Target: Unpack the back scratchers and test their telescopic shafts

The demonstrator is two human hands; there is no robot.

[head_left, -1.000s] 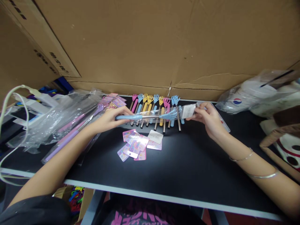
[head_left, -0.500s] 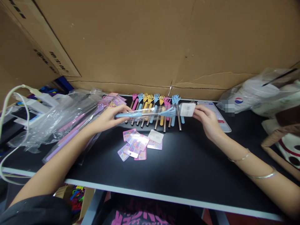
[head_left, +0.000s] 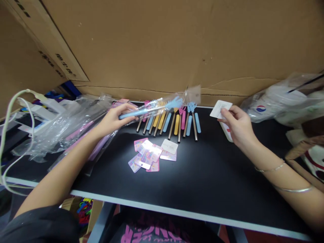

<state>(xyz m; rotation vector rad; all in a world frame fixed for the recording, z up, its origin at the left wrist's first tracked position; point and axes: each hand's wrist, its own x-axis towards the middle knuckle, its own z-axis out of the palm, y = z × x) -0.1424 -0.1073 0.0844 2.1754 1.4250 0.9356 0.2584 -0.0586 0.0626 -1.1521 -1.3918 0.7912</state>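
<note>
My left hand (head_left: 118, 118) is closed on the handle end of a blue back scratcher (head_left: 148, 110) in a clear plastic sleeve. The sleeve's far end (head_left: 193, 94) sticks up to the right past the claw-shaped head. In my right hand (head_left: 238, 123) a small white card (head_left: 220, 109) is pinched between thumb and fingers, apart from the sleeve. Behind and below the bagged scratcher lies a row of pink, blue and yellow back scratchers (head_left: 179, 126) with metal shafts. Nearer to me, several pink and purple cards (head_left: 148, 155) are spread in a pile, one with its white side (head_left: 169, 146) up.
Bagged scratchers and clear sleeves (head_left: 68, 125) cover the left of the black table (head_left: 187, 189), beside a white cable (head_left: 3, 141). A phone (head_left: 227, 132) lies under my right hand. A plastic bag with a cup (head_left: 268, 101) stands right. Cardboard (head_left: 152, 44) walls the back.
The white card has come away from the sleeve's end and moved right with my right hand. The sleeve's free end now tilts upward, still in my left hand.
</note>
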